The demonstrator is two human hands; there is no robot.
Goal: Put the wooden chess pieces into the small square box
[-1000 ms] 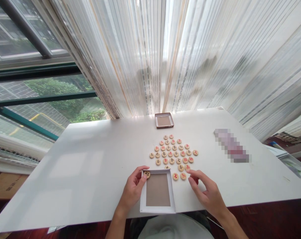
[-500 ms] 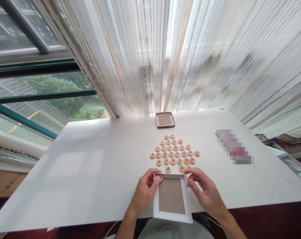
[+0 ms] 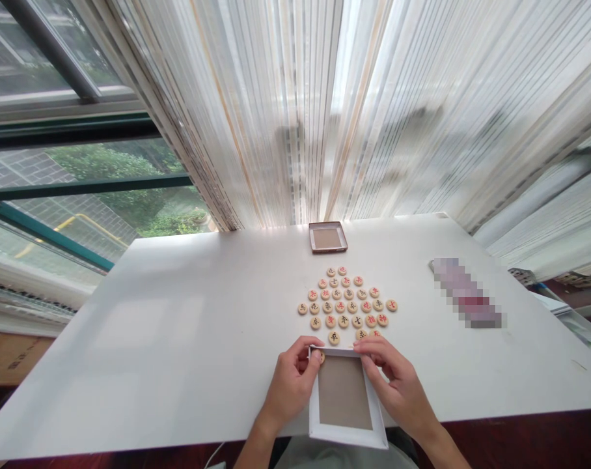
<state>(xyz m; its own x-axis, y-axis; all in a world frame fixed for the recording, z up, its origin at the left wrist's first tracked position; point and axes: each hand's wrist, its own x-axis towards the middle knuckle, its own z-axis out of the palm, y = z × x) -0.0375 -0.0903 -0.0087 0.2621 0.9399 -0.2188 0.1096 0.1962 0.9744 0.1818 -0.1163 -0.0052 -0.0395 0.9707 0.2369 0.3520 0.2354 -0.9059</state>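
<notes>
A shallow open box, white inside with a brown-grey bottom, lies at the table's front edge between both hands. My left hand grips its far left corner, and the thumb presses a round wooden Chinese chess piece inside that corner. My right hand is closed on the far right corner, its thumb inside the rim and its fingers over the far side. Whether a piece is under those fingers is hidden. Beyond the box, several Chinese chess pieces with red or black characters lie face up in rows.
A second shallow box part with a brown rim stands at the table's back edge. A blurred-out oblong object lies on the right of the white table. Striped curtains hang behind, with a window at left.
My right hand has moved left from beside the box onto its far right corner, and its fingers have closed. My left hand stays on the box and piece. The view has shifted slightly.
</notes>
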